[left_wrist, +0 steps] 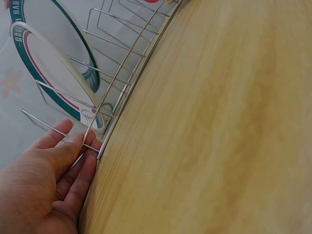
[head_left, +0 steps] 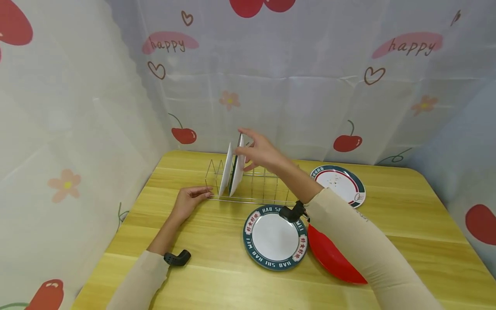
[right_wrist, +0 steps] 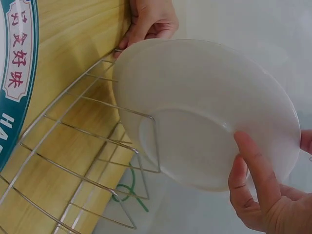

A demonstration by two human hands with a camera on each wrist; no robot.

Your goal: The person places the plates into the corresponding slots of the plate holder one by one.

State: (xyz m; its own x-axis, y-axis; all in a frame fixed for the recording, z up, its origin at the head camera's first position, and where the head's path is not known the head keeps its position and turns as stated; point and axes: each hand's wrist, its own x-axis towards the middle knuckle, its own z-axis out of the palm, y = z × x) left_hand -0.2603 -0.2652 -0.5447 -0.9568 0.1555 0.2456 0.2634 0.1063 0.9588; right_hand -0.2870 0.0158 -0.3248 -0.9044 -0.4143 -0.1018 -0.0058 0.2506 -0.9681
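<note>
A wire dish rack (head_left: 252, 200) stands towards the back of the table with two plates upright in it. My left hand (head_left: 187, 202) pinches the wire at the rack's left end, thumb and fingers around it in the left wrist view. The left plate (left_wrist: 53, 68) has a teal rim with a red inner ring. Just right of it leans the second plate (right_wrist: 195, 92), its plain white underside facing the right wrist camera. My right hand (head_left: 263, 151) grips that plate by its upper rim, with fingertips against the underside; its lower edge is among the rack wires.
A teal-rimmed plate (head_left: 275, 237) lies flat before the rack. Right of it is a red dish (head_left: 333, 258), partly hidden by my right sleeve. Another teal-rimmed plate (head_left: 337, 183) lies at the back right. Printed curtains (head_left: 271, 99) stand behind the table (head_left: 209, 267).
</note>
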